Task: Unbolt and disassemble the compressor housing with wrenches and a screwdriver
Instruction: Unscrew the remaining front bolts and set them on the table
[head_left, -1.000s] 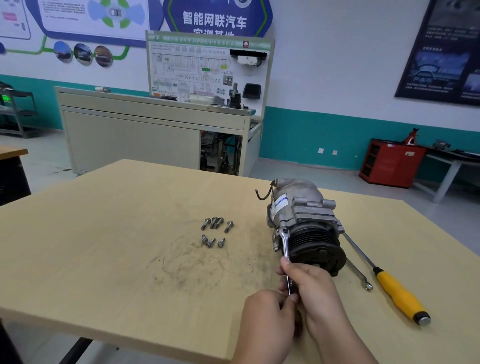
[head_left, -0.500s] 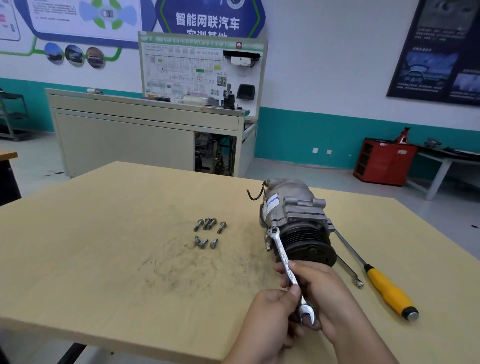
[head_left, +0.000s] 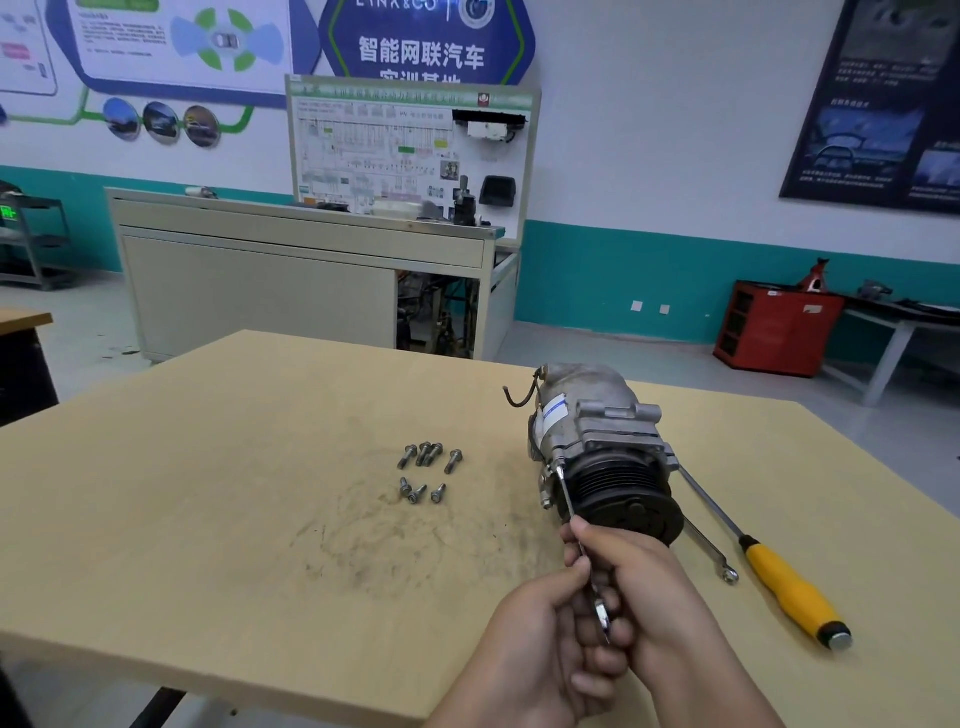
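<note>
Both hands gripped the near end of the wrench (head_left: 567, 494). The left hand (head_left: 540, 642) pinched the shaft between thumb and curled fingers, and the right hand (head_left: 655, 587) curled round it from the other side. From the grip the wrench rose steeply to the left flank of the compressor (head_left: 597, 441), just behind the black pulley (head_left: 631, 501); the fastener under its head was too small to make out. The compressor lay on the table (head_left: 208, 519), right of centre. Seven loose bolts (head_left: 426, 470) lay to its left. A second wrench (head_left: 709, 545) and a screwdriver (head_left: 792, 587) lay to its right, untouched. The step in hand was judged to be loosening another housing bolt. The next move would call for a short swing with the head kept square.
</note>
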